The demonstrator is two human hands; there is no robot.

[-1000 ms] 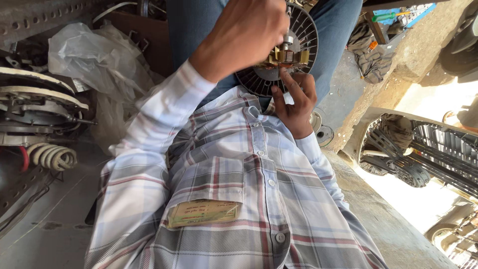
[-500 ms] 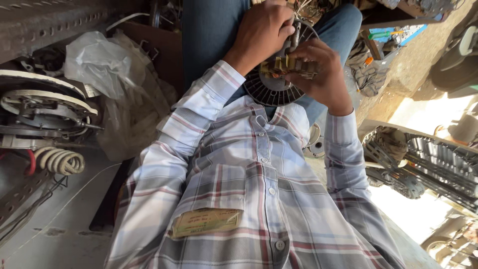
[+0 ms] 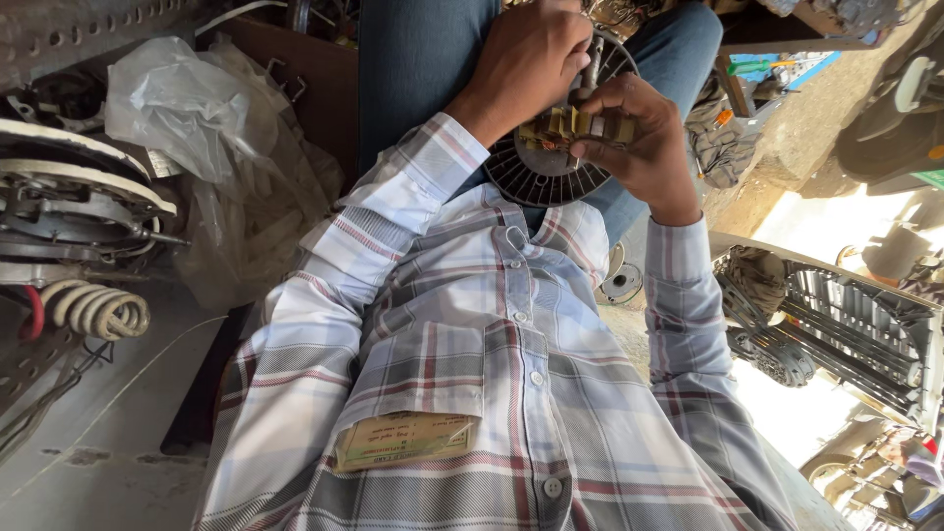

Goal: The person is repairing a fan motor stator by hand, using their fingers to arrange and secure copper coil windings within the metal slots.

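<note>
Both hands on a motor part

The round ribbed motor part [image 3: 536, 172] rests on the lap. The left hand [image 3: 526, 59] grips a metal tool [image 3: 588, 71] above it; the right hand [image 3: 644, 138] pinches its copper windings [image 3: 570, 126] beside it

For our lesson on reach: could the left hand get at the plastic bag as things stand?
Probably, though not at once. The bag lies on the side of the left hand with nothing between, but that hand and the right hand both grip the finned disc, so it must let go first.
</note>
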